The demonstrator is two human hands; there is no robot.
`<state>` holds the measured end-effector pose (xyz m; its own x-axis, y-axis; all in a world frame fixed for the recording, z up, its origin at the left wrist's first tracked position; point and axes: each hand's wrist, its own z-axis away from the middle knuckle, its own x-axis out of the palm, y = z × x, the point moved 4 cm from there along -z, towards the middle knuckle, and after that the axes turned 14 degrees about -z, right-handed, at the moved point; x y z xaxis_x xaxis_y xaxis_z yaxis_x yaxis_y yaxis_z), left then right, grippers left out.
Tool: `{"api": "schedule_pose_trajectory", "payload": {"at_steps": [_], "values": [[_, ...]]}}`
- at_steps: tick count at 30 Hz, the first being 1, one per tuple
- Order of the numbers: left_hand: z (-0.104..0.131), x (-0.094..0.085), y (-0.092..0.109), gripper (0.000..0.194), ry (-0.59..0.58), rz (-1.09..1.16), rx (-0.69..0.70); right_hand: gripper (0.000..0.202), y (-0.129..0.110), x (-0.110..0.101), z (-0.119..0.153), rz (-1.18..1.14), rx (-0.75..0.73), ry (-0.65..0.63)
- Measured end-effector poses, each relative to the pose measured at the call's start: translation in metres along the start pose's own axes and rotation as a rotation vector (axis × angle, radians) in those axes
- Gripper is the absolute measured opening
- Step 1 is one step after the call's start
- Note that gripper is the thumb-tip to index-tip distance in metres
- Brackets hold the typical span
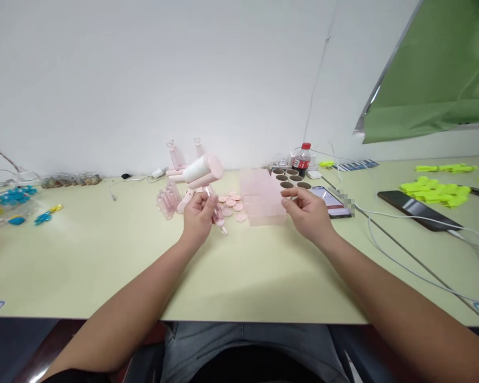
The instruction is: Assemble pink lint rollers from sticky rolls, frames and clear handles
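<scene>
My left hand (pixel 198 217) is closed around the pink handle (pixel 217 214) of a small lint roller, whose white roll and pink cover (pixel 203 171) tilt up above my fingers. Over the right edge of a translucent pink plastic box (pixel 263 199) is my right hand (pixel 309 213). Its fingers are loosely curved, with thumb and forefinger slightly apart, and I see nothing between them. Several round pink discs (pixel 231 203) lie between my left hand and the box. Pink handles (pixel 168 200) are gathered to the left of that hand.
Brown-cored rolls (pixel 287 184) stand behind the box, near a cola bottle (pixel 302 158). A lit phone (pixel 331 202) lies right of my right hand. Farther right are a dark phone (pixel 419 210), a white cable (pixel 391 216) and neon yellow pieces (pixel 435 190). Blue pieces (pixel 16 196) lie at far left.
</scene>
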<state>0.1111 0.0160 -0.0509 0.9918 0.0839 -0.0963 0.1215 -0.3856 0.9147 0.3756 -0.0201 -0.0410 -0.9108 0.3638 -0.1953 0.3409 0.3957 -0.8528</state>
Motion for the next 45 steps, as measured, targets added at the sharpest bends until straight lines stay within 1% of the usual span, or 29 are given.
{"api": "schedule_pose_trajectory", "payload": {"at_steps": [4,8,10,12,16,19,22,24,27,29,33,36,38,40,43,45], "values": [[0.004,0.003,0.004,0.045,-0.02,-0.056,0.026,0.025,-0.003,-0.001,0.001,0.026,-0.022,0.015],[0.006,0.004,0.007,0.044,-0.028,-0.081,0.015,0.024,-0.003,0.001,0.002,-0.087,0.013,0.004],[0.007,0.004,0.005,0.045,-0.036,-0.099,-0.015,0.024,-0.003,0.003,0.004,-0.109,-0.009,-0.008],[0.008,0.005,0.003,0.045,-0.044,-0.125,-0.048,0.023,-0.005,0.002,0.004,-0.038,-0.072,0.006],[0.011,0.006,0.001,0.045,-0.039,-0.21,-0.067,0.025,-0.004,0.0,0.001,0.244,-0.185,0.017],[0.012,0.007,0.002,0.044,-0.053,-0.245,-0.049,0.031,0.001,0.003,-0.001,0.379,-0.202,-0.004],[0.014,0.009,0.002,0.042,-0.113,-0.242,-0.02,0.035,0.005,0.008,0.001,0.43,-0.201,-0.02],[0.015,0.011,0.002,0.041,-0.166,-0.238,0.015,0.039,0.008,0.012,0.003,0.451,-0.183,-0.048],[0.018,0.014,0.005,0.039,-0.229,-0.258,0.109,0.044,0.013,0.019,0.004,0.479,-0.165,-0.102],[0.02,0.015,0.008,0.036,-0.246,-0.307,0.209,0.046,0.015,0.023,0.005,0.503,-0.175,-0.125],[0.023,0.016,0.015,0.025,-0.259,-0.402,0.465,0.041,0.015,0.027,0.005,0.544,-0.188,-0.142],[0.026,0.018,0.015,0.021,-0.315,-0.404,0.589,0.037,0.015,0.028,0.005,0.569,-0.169,-0.163],[0.028,0.019,0.014,0.021,-0.344,-0.404,0.629,0.037,0.015,0.028,0.006,0.566,-0.173,-0.183],[0.029,0.019,0.013,0.022,-0.356,-0.412,0.64,0.041,0.014,0.028,0.006,0.54,-0.205,-0.181],[0.029,0.019,0.012,0.023,-0.36,-0.425,0.619,0.042,0.009,0.025,0.007,0.436,-0.28,-0.122],[0.028,0.018,0.011,0.023,-0.359,-0.435,0.585,0.037,0.003,0.02,0.008,0.293,-0.316,-0.063]]}}
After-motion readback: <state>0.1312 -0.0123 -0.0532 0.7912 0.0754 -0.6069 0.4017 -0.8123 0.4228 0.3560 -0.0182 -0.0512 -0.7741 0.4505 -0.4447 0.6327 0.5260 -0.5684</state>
